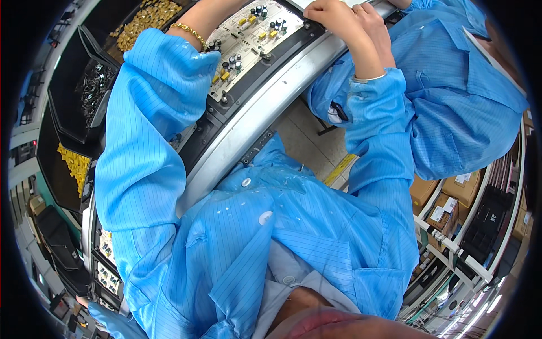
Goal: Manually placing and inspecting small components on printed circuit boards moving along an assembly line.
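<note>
My left forearm, with a gold bracelet [189,35] at the wrist, reaches past the top edge, so my left hand is out of view. Beneath that arm lies a pale circuit board [240,40] carrying black cylindrical capacitors and yellow block parts. My right hand [334,16] is at the upper right, near the board's corner and above the metal rail. Its fingers are curled and pressed together; whatever they pinch is hidden. Close against it are ringed fingers [372,21]; I cannot tell whose they are. A pale bangle [370,78] circles my right wrist.
A silver rail [265,93] curves along the line's near edge. Black bins hold small dark parts [97,85], yellow parts [74,166] and tan parts [148,24]. A co-worker in blue [457,107] sits close on the right. Cartons [460,186] stand on racks.
</note>
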{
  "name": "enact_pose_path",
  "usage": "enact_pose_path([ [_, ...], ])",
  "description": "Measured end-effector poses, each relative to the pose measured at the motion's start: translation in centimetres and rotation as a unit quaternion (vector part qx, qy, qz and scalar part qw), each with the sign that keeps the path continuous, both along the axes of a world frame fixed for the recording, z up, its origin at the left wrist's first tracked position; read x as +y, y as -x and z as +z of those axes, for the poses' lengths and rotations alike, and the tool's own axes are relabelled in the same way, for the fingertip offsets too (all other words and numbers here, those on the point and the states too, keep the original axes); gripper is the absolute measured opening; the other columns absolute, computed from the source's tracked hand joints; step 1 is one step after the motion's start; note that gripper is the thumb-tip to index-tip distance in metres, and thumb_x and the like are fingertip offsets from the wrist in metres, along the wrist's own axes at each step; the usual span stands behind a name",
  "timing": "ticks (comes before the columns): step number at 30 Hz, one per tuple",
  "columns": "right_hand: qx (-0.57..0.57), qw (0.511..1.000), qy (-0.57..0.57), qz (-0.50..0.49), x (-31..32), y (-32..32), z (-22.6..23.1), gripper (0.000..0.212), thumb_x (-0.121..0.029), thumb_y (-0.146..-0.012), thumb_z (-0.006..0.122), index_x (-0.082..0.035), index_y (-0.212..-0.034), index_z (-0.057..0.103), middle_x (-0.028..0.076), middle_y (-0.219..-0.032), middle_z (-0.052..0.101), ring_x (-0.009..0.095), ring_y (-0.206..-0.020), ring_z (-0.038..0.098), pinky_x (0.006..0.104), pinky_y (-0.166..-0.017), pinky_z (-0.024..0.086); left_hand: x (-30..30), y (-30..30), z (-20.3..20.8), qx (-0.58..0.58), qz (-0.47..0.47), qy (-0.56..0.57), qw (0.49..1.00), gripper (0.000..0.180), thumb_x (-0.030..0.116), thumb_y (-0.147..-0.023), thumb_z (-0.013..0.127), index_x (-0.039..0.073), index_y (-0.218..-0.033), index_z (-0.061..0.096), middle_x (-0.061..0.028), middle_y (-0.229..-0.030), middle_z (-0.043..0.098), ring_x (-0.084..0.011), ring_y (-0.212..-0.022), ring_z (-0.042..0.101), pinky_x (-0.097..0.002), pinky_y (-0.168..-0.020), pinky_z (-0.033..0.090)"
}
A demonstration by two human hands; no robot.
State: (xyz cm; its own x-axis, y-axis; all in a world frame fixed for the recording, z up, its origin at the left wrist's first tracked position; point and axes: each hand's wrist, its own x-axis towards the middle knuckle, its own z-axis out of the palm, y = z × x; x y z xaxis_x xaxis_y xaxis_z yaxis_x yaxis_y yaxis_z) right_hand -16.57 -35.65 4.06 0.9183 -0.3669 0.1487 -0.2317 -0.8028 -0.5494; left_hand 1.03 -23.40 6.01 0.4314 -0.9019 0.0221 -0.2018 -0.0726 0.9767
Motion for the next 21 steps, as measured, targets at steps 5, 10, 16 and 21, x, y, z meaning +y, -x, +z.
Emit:
enact_pose_path([
  [5,0.044,0.999,0.024,0.014,-1.7,-1.0,-1.3,0.016,-0.014,-0.068,0.057,0.0,-0.069,0.066,0.017,-0.064,0.061,0.03,-0.059,0.059,0.0376,-0.059,0.046,0.2,0.5,0.2,0.016,0.039,-0.029,0.999,0.011,0.009,-0.082,0.055,0.002,-0.074,0.057,-0.0053,-0.062,0.056,-0.0126,-0.05,0.054,-0.0252,-0.046,0.044],
  [10,0.125,0.986,0.107,0.01,-3.3,-2.6,-2.8,0.016,-0.015,-0.066,0.056,-0.002,-0.065,0.066,0.02,-0.064,0.06,0.035,-0.058,0.058,0.04,-0.059,0.048,-0.1,0.3,0.0,0.01,0.042,-0.033,0.999,0.013,0.01,-0.084,0.052,0.002,-0.075,0.054,-0.005,-0.061,0.055,-0.0133,-0.048,0.053,-0.0259,-0.044,0.044],
  [16,0.149,0.959,0.241,-0.002,-3.1,-3.3,-3.6,0.017,-0.014,-0.067,0.055,0.0,-0.062,0.065,0.023,-0.066,0.06,0.038,-0.064,0.06,0.0431,-0.064,0.048,-0.5,-1.2,-1.6,-0.078,-0.018,-0.021,0.997,0.014,0.01,-0.08,0.054,-0.001,-0.073,0.058,-0.0067,-0.059,0.056,-0.0144,-0.049,0.055,-0.0269,-0.045,0.045],
  [21,0.178,0.942,0.283,0.035,-4.0,-3.7,-4.7,0.017,-0.012,-0.067,0.054,-0.001,-0.063,0.066,0.023,-0.067,0.06,0.037,-0.065,0.061,0.043,-0.064,0.049,-1.9,-0.5,-2.2,-0.182,-0.02,-0.066,0.981,0.014,0.01,-0.077,0.056,-0.002,-0.073,0.061,-0.0099,-0.061,0.06,-0.0158,-0.05,0.058,-0.0292,-0.049,0.047],
])
